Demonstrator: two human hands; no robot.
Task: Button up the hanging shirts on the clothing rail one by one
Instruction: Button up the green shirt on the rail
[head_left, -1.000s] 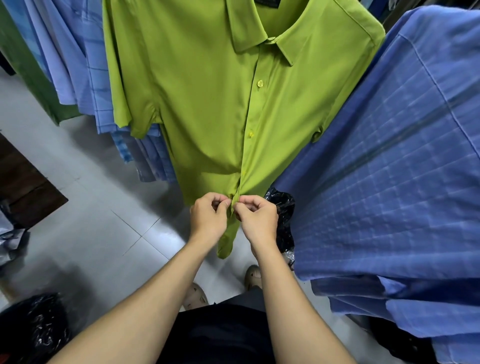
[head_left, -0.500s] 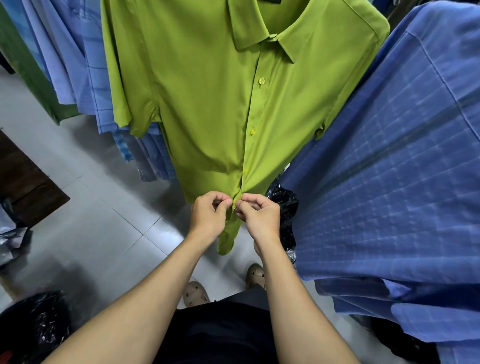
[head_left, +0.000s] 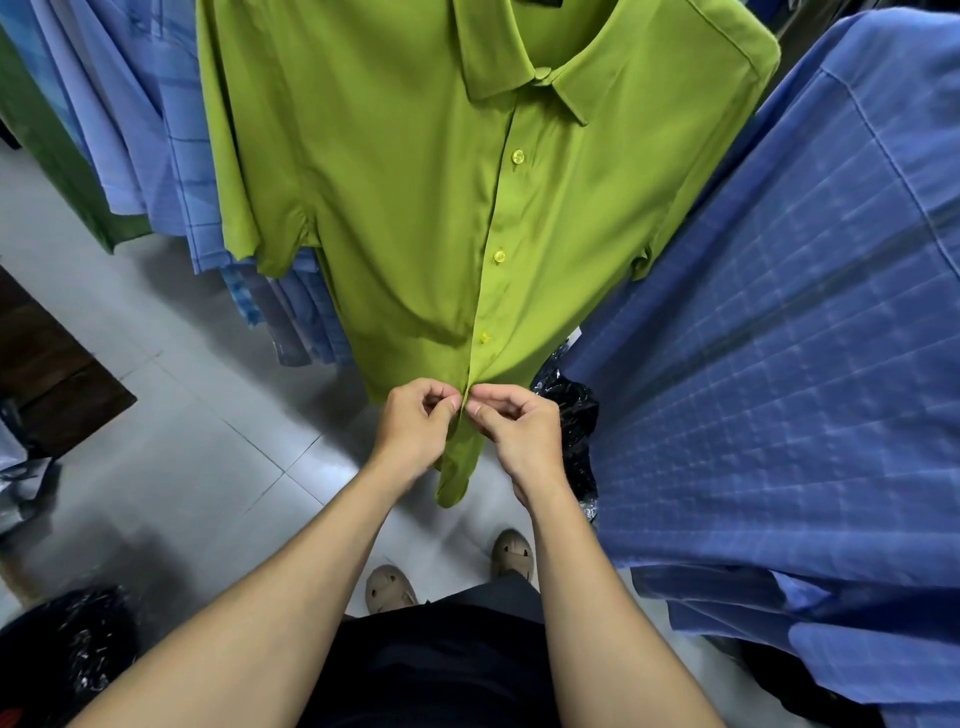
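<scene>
A blue checked shirt (head_left: 779, 364) crowds close on the right of the green shirt (head_left: 415, 208), and more blue shirts (head_left: 156, 130) hang just beside its left sleeve. Below the hem, room opens over the tiled floor (head_left: 182, 441); a black bag (head_left: 571, 410) sits behind, lower right.

A floor (head_left: 197, 467) of pale grey tiles with thin dark joints was seen underneath. A dark brown wooden block (head_left: 47, 374) was set on it at the left edge, with crumpled pale plastic wrap (head_left: 15, 483) just beside it. A shiny black plastic bag (head_left: 78, 639) was placed at the lower left, and another black bag (head_left: 574, 415) was lodged right of centre. Two beige sandals (head_left: 387, 590) were planted on the tiles.
</scene>
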